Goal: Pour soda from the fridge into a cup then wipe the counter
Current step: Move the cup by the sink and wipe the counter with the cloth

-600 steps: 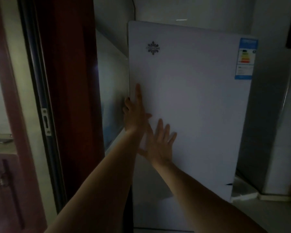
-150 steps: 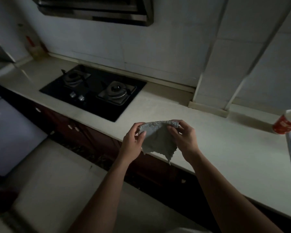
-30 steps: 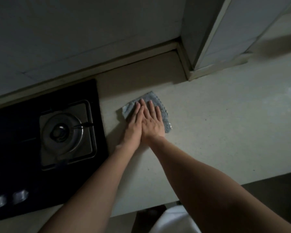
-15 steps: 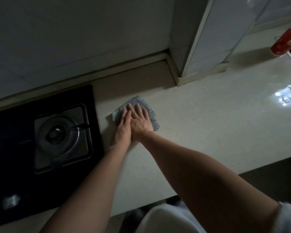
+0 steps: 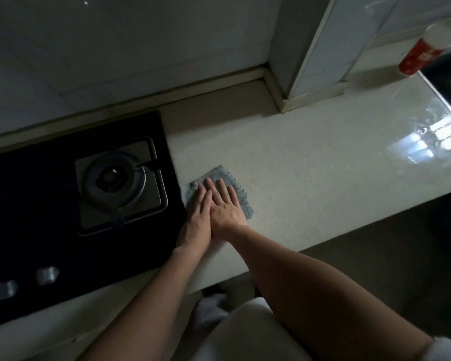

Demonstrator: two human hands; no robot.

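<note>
A small grey-blue cloth (image 5: 238, 190) lies flat on the pale counter (image 5: 310, 183), just right of the stove. My left hand (image 5: 197, 217) and my right hand (image 5: 225, 207) lie side by side on it, fingers straight, pressing it onto the counter. The hands cover most of the cloth; only its far and right edges show. A red and white cup (image 5: 418, 52) stands at the far right of the counter, beside the sink edge. The fridge and the soda are out of view.
A black gas stove (image 5: 71, 194) with one burner and two knobs fills the left. A tiled wall and a boxed white column (image 5: 310, 53) close the back. The dark sink rim (image 5: 448, 82) sits at far right. The counter's front edge runs diagonally below my arms.
Both hands have slid the cloth toward me along the counter, away from the back wall, staying next to the stove. The view has shifted so the cup and sink show more.
</note>
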